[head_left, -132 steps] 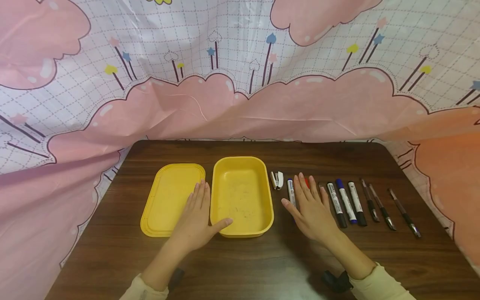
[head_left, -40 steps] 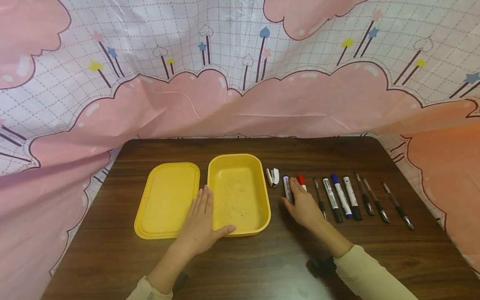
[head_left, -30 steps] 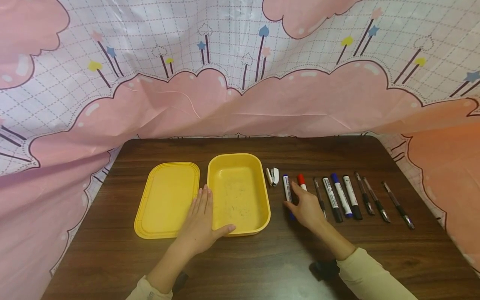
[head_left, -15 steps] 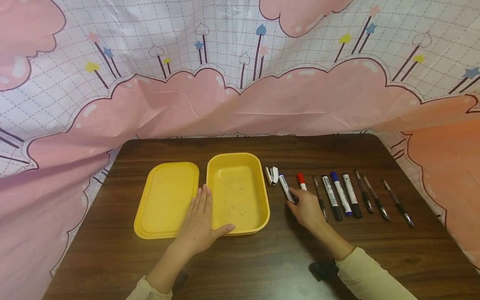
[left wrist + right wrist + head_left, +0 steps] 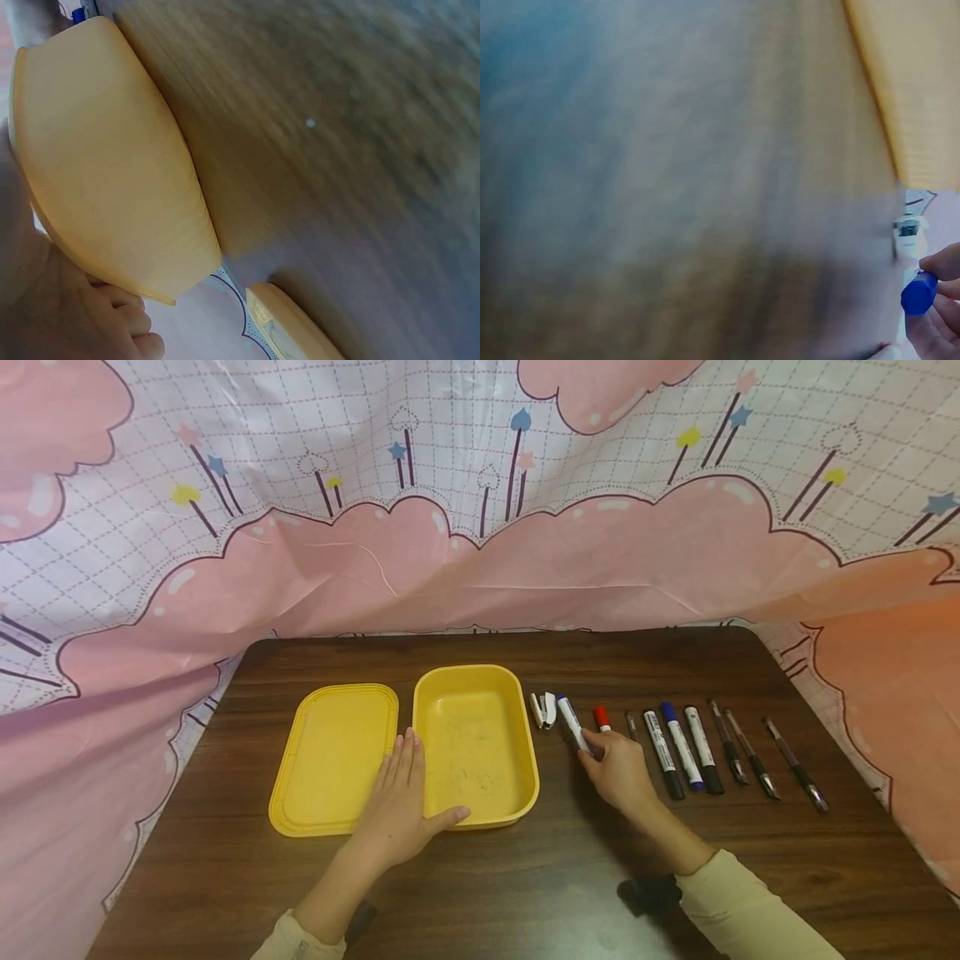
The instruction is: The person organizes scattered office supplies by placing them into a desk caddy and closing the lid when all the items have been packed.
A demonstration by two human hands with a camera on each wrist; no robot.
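Note:
My right hand pinches a white marker between thumb and fingers, its far end pointing toward the stapler. In the right wrist view the marker's blue cap sticks out beside the fingertips. My left hand lies with straight fingers along the left side of a yellow box, the thumb reaching over its near left corner. From the left wrist, the box's outer wall fills the view beside that hand. Left of the box lies a flat yellow lid.
A small white stapler sits right of the box. Right of my hand lie a red-capped marker, a partly hidden pen, black and blue markers and several pens. A patterned curtain hangs behind the dark wooden table.
The right hand has gone from lying flat over the markers to pinching the blue-capped one, which has tilted and shifted slightly toward the stapler. The left hand has stayed at the box.

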